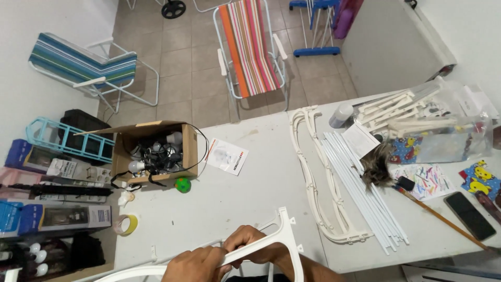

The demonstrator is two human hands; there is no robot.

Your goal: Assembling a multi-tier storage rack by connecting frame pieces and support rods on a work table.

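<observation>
Bottom centre: left hand and right hand both grip white plastic frame piece, steadying it over white table; matching curved frames lie centre right.

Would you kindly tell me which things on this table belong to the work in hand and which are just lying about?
In hand:
- left hand and right hand gripping a white plastic frame piece
- matching curved white frames
- bundle of white rods

Lying about:
- cardboard box of light bulbs
- green ball
- tape roll
- phone
- leaflet

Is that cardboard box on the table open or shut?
Open. The cardboard box has its flaps up, and light bulbs with black cords show inside.
</observation>
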